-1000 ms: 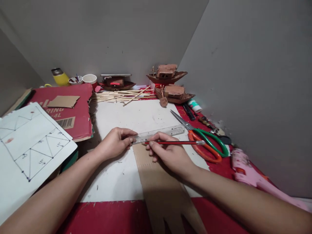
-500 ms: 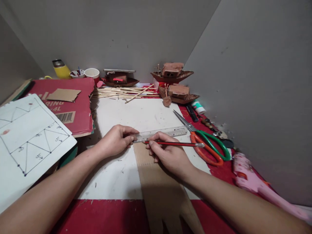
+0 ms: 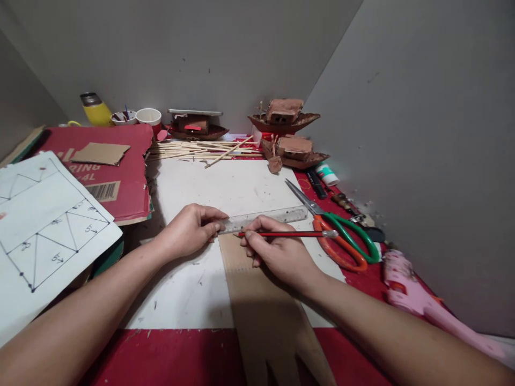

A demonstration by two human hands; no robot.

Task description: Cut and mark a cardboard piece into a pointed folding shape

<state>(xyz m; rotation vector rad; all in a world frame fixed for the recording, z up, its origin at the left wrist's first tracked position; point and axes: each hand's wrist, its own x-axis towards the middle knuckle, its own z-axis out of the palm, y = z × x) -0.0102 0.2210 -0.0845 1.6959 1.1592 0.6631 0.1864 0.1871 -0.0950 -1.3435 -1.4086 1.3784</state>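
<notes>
My left hand pinches the left end of a clear ruler, which lies across the far end of a brown cardboard strip. In my right hand is a red and black pencil, held low with its tip near the ruler's lower edge on the cardboard. My right fingers rest on the strip and hide part of it. Notches are cut into the strip's near end. Beneath it lies a white sheet.
Scissors with green and orange handles lie at the right, near a pink glue gun. Wooden sticks and brown model boats stand behind. On the left, a drawing overlaps a red cardboard piece.
The view has shifted slightly, so the drawing and red cardboard sit a little further left. Both hands, the ruler and the pencil keep nearly the same places.
</notes>
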